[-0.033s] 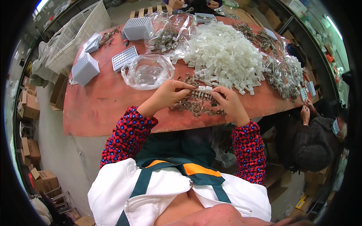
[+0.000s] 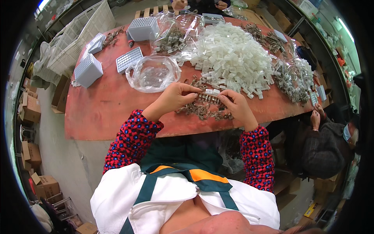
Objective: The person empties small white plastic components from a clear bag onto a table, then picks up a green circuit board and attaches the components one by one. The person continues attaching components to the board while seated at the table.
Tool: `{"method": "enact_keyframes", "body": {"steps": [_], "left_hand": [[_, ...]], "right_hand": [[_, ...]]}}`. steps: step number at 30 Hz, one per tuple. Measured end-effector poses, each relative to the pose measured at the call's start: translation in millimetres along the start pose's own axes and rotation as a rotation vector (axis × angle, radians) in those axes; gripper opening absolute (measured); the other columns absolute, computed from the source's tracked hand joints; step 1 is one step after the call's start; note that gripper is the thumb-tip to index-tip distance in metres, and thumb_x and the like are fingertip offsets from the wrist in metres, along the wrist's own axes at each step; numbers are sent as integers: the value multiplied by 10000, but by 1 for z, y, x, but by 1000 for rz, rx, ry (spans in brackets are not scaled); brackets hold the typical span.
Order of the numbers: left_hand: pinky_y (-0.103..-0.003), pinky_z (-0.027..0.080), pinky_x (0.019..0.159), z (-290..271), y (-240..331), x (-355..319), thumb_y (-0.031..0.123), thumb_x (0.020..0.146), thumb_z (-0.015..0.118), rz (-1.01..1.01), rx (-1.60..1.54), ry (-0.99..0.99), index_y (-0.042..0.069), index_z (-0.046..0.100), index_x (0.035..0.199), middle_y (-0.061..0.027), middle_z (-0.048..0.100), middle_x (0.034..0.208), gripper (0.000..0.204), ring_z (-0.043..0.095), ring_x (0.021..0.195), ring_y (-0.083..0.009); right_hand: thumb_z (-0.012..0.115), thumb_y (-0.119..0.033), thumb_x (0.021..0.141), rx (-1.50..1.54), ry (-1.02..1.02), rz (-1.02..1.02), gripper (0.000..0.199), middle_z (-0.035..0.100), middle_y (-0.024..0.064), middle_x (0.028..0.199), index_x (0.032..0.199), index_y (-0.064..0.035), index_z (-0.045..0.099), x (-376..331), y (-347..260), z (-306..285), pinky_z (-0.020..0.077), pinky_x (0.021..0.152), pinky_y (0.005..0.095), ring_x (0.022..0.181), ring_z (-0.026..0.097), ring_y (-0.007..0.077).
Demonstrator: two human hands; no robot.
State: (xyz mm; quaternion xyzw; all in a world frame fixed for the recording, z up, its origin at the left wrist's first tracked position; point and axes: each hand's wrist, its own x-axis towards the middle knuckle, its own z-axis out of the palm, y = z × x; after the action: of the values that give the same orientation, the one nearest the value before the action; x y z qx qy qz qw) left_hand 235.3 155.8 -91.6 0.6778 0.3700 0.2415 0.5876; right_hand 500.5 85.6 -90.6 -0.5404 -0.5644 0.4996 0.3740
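Note:
Between my two hands is a row of small metal clips (image 2: 210,98), with white plastic pieces (image 2: 212,92) along its far edge. My left hand (image 2: 176,97) pinches the left end with thumb and forefinger. At the other end, my right hand (image 2: 237,104) has its thumb and fingers closed on the row. Loose metal clips (image 2: 202,112) lie on the red table (image 2: 105,113) beneath and around my hands. Just beyond them rises a large heap of translucent white plastic pieces (image 2: 233,54).
A clear plastic bag (image 2: 150,85) lies open left of the heap, near a grey-white tray with holes (image 2: 129,60). Blocks with holed tops (image 2: 89,72) stand farther left. Bags of metal parts (image 2: 294,84) sit at right, where another person (image 2: 325,148) works. A person's hands show at the far edge.

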Motion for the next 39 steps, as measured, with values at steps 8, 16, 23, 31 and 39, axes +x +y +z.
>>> {"method": "enact_keyframes", "body": {"steps": [8,16,23,31,39], "left_hand": [[-229,420,530,19,-7,-6,65,926,669,258,256,237,22,750,1132,0,634,676,225,489,610,-12],[-273,478,549,41,-13,-4,88,893,692,336,355,490,31,746,1129,-160,694,717,248,573,570,-73],[-267,499,570,36,-13,0,96,900,705,275,296,372,24,750,1105,-137,717,748,222,624,610,-74],[-284,529,607,38,-5,-2,90,901,699,319,323,239,29,749,1093,-148,725,789,207,677,649,-126],[-388,561,677,51,-10,1,96,862,688,417,517,415,32,743,1070,-197,708,890,225,708,782,-343]], "right_hand": [[596,-155,1009,-456,-89,-273,225,668,55,940,1172,-32,694,6,-8,4,506,724,293,831,616,121],[637,-264,959,-547,28,-308,237,726,125,954,1119,-117,733,10,-3,13,536,706,385,851,699,307],[622,-254,967,-519,-4,-180,223,719,119,914,1093,-101,724,4,-7,8,529,707,383,821,696,295],[627,-256,962,-473,-149,-333,232,698,149,837,1076,-71,709,26,-16,15,518,674,404,740,674,336],[657,-250,916,-543,43,-320,200,701,163,817,960,-81,755,29,-12,25,528,658,444,752,675,366]]}}
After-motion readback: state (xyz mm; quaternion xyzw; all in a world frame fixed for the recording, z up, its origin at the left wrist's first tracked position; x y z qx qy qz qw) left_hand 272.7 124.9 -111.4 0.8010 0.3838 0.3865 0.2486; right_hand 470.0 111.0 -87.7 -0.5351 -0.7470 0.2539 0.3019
